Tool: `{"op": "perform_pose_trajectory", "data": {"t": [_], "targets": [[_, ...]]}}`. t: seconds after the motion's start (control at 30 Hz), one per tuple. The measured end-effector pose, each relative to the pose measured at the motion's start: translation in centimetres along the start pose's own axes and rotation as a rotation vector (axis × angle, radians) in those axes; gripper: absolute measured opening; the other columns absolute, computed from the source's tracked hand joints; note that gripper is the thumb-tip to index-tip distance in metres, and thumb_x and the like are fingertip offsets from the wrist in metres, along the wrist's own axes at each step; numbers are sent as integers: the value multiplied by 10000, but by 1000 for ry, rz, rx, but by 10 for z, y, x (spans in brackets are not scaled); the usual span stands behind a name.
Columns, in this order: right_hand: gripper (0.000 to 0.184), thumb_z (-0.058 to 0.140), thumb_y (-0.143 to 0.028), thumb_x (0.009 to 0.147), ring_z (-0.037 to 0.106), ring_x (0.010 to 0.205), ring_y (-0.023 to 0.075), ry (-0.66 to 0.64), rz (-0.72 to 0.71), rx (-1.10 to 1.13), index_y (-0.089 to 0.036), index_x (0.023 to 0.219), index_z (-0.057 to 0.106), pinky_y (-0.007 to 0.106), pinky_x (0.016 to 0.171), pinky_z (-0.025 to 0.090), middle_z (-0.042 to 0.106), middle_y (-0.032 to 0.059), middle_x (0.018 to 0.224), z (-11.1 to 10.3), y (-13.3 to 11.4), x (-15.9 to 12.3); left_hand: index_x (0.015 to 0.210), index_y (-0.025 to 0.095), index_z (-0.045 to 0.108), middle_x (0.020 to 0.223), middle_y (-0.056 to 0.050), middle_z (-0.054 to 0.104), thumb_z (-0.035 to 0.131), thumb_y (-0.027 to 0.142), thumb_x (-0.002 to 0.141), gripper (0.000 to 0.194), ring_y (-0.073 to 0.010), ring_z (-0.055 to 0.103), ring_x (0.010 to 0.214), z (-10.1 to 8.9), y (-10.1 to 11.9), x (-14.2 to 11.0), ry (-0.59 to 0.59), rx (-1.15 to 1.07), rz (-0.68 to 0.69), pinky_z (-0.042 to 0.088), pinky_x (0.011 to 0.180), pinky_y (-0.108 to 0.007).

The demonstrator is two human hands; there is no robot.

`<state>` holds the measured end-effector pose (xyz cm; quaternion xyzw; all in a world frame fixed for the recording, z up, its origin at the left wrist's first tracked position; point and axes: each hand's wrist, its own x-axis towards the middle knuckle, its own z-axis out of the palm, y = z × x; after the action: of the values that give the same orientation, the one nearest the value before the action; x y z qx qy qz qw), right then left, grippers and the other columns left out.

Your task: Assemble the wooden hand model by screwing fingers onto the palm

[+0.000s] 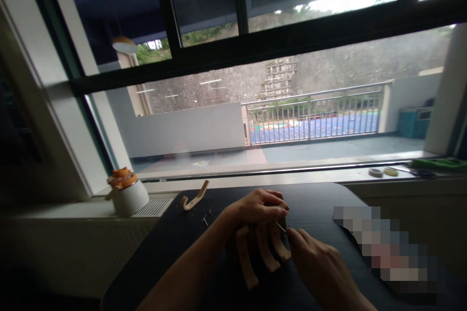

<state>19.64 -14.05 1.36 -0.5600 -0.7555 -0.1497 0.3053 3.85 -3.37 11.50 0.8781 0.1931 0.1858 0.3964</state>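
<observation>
My right hand (314, 252) is closed around a screwdriver (280, 227); only its thin metal shaft shows, slanting up-left toward the far end of a wooden hook (280, 244). Two more pale curved hooks, the middle one (267, 251) and the left one (246, 260), lie side by side with it on a dark piece hard to make out against the table. Over the far end of these my left hand (260, 206) is closed, thumb and fingers pressing down on the wooden piece. A separate wooden hook (197, 199) lies at the table's far left, near a few loose screws (205, 220).
The dark table (164, 252) stands against a windowsill. On the sill are a white pot with an orange top (129, 197) at left, and tape rolls (375, 172) with a green item (440, 164) at right. A blurred-out item (390, 252) lies at the table's right.
</observation>
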Motion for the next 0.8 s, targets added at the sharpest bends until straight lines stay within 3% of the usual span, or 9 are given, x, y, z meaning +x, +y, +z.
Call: {"op": "perform_pose_trajectory", "data": {"t": [0.1,0.23,0.3,0.4,0.5,0.57,0.67,0.8], "targets": [[241,394,-163,879,656,653,166,-79,173,221,-218,904,627,253,567,433,694,15,798,-4,1,5,961,145,731,1055,-87,696,623,325,796,267,-253,439,1270,0,0,0,-1,11,-3,365,1041,-335],[244,435,-266,874,673,727,175,-153,302,516,-224,893,675,235,612,467,721,11,788,-9,9,11,966,155,729,1059,-80,695,611,323,801,263,-255,423,1284,0,2,-1,-5,29,-8,354,1050,-347],[248,442,-264,871,678,725,181,-136,274,447,-232,906,685,235,591,463,724,14,801,-10,12,10,967,166,727,1062,-73,693,604,329,806,261,-252,421,1285,0,2,-1,-9,32,-12,354,1050,-350],[270,415,-183,873,655,582,167,-99,148,115,-254,960,661,237,477,394,685,-3,734,-11,13,5,974,164,723,1054,-75,692,597,381,815,297,-250,435,1269,-1,1,0,-7,43,13,359,1044,-336],[392,404,-54,816,587,449,127,-14,14,-116,-216,1130,574,233,403,305,644,-6,739,-9,11,0,943,136,729,995,-94,696,520,463,860,397,-241,525,1159,-1,-1,2,4,77,94,365,1035,-324],[452,391,3,772,590,479,124,68,-71,-161,-164,1173,519,232,415,313,636,13,773,-7,10,-3,939,118,730,986,-109,692,475,483,881,450,-235,558,1095,0,-3,3,17,97,126,383,1015,-325],[399,378,41,738,608,553,136,114,-158,-139,-155,1047,537,234,465,353,613,11,735,-5,8,-5,976,114,725,1025,-114,688,476,469,884,444,-233,556,1092,-1,-8,4,31,116,129,402,990,-319],[326,376,5,777,612,530,143,116,-113,-73,-179,970,562,245,472,373,628,4,709,-4,6,-4,999,134,726,1019,-98,700,487,462,883,422,-226,549,1107,-2,-15,5,35,131,117,394,997,-311]]}}
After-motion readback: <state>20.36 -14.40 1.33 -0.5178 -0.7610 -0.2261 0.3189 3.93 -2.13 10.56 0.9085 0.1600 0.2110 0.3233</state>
